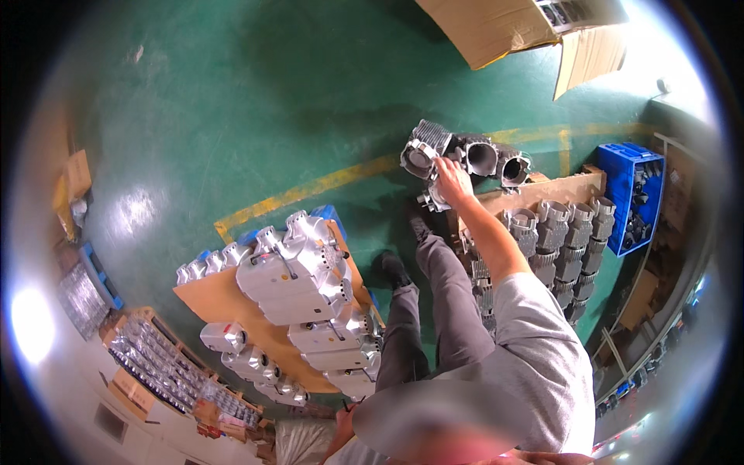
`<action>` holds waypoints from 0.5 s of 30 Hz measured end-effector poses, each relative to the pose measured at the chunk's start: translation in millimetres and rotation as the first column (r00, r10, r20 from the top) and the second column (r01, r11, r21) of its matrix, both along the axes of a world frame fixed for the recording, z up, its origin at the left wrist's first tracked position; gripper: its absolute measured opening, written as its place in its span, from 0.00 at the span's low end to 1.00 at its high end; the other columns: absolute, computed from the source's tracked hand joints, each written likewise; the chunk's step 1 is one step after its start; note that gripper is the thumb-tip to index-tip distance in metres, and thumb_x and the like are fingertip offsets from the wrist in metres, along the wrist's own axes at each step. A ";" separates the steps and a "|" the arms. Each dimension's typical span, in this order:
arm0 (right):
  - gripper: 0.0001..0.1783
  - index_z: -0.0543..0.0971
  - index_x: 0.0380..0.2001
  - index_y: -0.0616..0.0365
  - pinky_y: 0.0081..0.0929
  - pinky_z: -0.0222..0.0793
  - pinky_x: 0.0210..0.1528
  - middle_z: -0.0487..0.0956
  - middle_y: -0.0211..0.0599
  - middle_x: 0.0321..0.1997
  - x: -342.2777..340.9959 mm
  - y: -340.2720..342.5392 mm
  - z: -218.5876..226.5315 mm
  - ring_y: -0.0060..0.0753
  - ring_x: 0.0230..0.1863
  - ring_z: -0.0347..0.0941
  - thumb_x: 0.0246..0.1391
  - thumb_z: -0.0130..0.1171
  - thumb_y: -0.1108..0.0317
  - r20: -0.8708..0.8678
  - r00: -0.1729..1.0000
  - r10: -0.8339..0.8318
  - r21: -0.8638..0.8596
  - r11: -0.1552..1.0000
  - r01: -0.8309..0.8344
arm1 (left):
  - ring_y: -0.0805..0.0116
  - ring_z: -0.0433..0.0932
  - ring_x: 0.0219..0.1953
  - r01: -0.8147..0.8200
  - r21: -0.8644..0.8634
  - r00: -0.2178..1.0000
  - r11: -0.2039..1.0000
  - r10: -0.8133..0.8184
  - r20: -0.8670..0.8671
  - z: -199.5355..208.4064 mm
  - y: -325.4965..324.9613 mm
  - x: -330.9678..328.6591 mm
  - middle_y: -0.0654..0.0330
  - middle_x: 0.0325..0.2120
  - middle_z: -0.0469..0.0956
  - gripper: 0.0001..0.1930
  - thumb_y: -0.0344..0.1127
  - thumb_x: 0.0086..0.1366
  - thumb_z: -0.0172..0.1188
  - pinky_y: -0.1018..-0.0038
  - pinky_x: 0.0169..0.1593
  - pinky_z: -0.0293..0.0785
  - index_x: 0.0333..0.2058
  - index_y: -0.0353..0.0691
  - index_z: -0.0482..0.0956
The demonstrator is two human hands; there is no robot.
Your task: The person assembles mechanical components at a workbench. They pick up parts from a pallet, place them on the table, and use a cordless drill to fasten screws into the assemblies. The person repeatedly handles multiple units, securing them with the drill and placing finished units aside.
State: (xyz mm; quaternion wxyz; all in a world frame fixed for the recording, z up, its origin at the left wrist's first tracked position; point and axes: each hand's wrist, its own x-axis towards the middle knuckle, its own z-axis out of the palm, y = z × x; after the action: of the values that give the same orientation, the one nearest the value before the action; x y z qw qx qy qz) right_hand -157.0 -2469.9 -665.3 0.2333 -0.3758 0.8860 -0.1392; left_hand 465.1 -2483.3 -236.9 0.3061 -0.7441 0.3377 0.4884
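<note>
My right hand [455,184] reaches out to a small group of grey metal castings on the floor. Its fingers are closed on a finned metal housing [421,157] with a round opening, at the left of the group. Beside it stand two more housings with dark round bores, a middle one [481,159] and a right one [513,169]. At the lower edge, close to my body, my left hand [344,425] looks curled. A small dark and red thing shows at its fingers, too small to make out.
Silvery machine housings [283,283] stand on a cardboard-topped stack at left. Finned castings [554,225] fill a stack at right, next to a blue crate [616,194] of dark parts. An open cardboard box [488,31] is at the far side. Yellow lines [310,190] mark the green floor.
</note>
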 end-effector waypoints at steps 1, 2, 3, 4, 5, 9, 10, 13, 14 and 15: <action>0.30 0.71 0.60 0.54 0.46 0.75 0.55 0.77 0.45 0.55 2.9 13.1 12.8 0.54 0.54 0.75 0.50 0.59 0.71 0.066 0.997 -0.046 -0.004 0.999 0.047 | 0.80 0.73 0.26 -0.029 0.001 1.000 1.000 0.029 -0.002 0.7 -0.9 2.5 0.71 0.23 0.78 0.09 0.35 0.65 0.63 0.75 0.29 0.69 0.35 0.36 0.88; 0.31 0.71 0.60 0.55 0.46 0.75 0.55 0.77 0.45 0.55 6.9 27.2 28.0 0.55 0.55 0.74 0.49 0.60 0.71 0.100 0.992 -0.071 0.017 0.997 0.070 | 0.80 0.73 0.27 -0.062 -0.001 0.998 0.998 0.062 -0.010 -0.3 0.5 5.9 0.71 0.23 0.78 0.10 0.36 0.66 0.63 0.75 0.29 0.69 0.35 0.36 0.88; 0.30 0.71 0.58 0.55 0.47 0.75 0.56 0.77 0.45 0.54 14.1 47.0 43.9 0.55 0.56 0.73 0.49 0.61 0.72 0.105 0.989 -0.101 -0.008 0.995 0.102 | 0.79 0.73 0.27 -0.087 -0.005 0.996 0.996 0.087 -0.025 -2.6 -1.3 9.3 0.70 0.23 0.78 0.10 0.36 0.66 0.62 0.76 0.30 0.69 0.36 0.37 0.88; 0.29 0.72 0.57 0.55 0.49 0.74 0.55 0.77 0.47 0.53 24.5 63.8 60.4 0.55 0.56 0.73 0.49 0.63 0.70 0.113 0.989 -0.099 0.035 0.995 0.096 | 0.79 0.73 0.24 -0.122 0.060 0.992 0.991 0.124 -0.034 1.4 0.5 21.8 0.70 0.22 0.77 0.09 0.37 0.66 0.62 0.75 0.27 0.68 0.34 0.38 0.87; 0.31 0.71 0.58 0.55 0.49 0.74 0.56 0.76 0.49 0.53 33.8 98.3 70.3 0.56 0.55 0.73 0.49 0.65 0.67 0.150 0.979 -0.139 0.138 0.983 0.118 | 0.78 0.73 0.22 -0.130 0.138 0.989 0.982 0.139 -0.058 2.2 -8.4 41.3 0.69 0.20 0.76 0.09 0.38 0.67 0.63 0.74 0.25 0.68 0.32 0.40 0.86; 0.19 0.84 0.39 0.59 0.49 0.79 0.46 0.84 0.56 0.40 82.5 204.6 159.7 0.60 0.44 0.81 0.48 0.68 0.57 0.221 0.942 -0.253 0.252 0.948 0.195 | 0.76 0.70 0.16 -0.054 0.106 0.982 0.993 0.072 -0.175 -46.4 -38.1 49.1 0.68 0.15 0.74 0.10 0.41 0.66 0.63 0.74 0.19 0.64 0.29 0.43 0.85; 0.16 0.83 0.33 0.61 0.50 0.80 0.45 0.84 0.55 0.36 99.9 239.2 178.1 0.62 0.41 0.82 0.47 0.68 0.58 0.210 0.883 -0.419 0.380 0.867 0.321 | 0.76 0.70 0.15 -0.007 0.034 0.981 0.999 0.013 -0.192 -51.5 -44.1 45.3 0.69 0.15 0.73 0.09 0.40 0.66 0.63 0.74 0.18 0.63 0.29 0.44 0.84; 0.16 0.87 0.27 0.60 0.49 0.80 0.46 0.84 0.57 0.34 144.6 303.5 241.7 0.58 0.41 0.83 0.48 0.63 0.56 0.166 0.797 -0.581 0.489 0.750 0.445 | 0.77 0.67 0.13 0.090 -0.206 0.973 0.974 -0.130 -0.190 -51.4 -47.4 43.5 0.70 0.14 0.71 0.08 0.40 0.65 0.64 0.74 0.16 0.59 0.29 0.44 0.84; 0.16 0.86 0.28 0.61 0.49 0.80 0.44 0.84 0.56 0.32 156.7 322.4 261.5 0.58 0.38 0.84 0.46 0.63 0.57 0.120 0.803 -0.583 0.453 0.752 0.479 | 0.77 0.66 0.12 0.079 -0.204 0.957 0.976 -0.131 -0.258 -39.3 -57.6 18.5 0.71 0.13 0.70 0.07 0.39 0.65 0.62 0.73 0.15 0.57 0.28 0.46 0.83; 0.15 0.86 0.27 0.61 0.49 0.80 0.43 0.84 0.56 0.30 180.2 358.2 272.6 0.58 0.37 0.84 0.45 0.62 0.59 0.092 0.823 -0.561 0.375 0.785 0.493 | 0.77 0.66 0.12 0.081 -0.204 0.951 0.976 -0.137 -0.279 -21.0 -66.4 -10.4 0.70 0.13 0.70 0.07 0.38 0.64 0.62 0.73 0.15 0.57 0.28 0.46 0.83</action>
State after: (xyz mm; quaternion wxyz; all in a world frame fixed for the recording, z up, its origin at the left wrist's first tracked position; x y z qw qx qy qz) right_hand 23.2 -2111.7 -392.7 0.3321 -0.0510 0.9382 -0.0832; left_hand 454.7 -2549.7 -257.9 0.2073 -0.6701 0.4648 0.5403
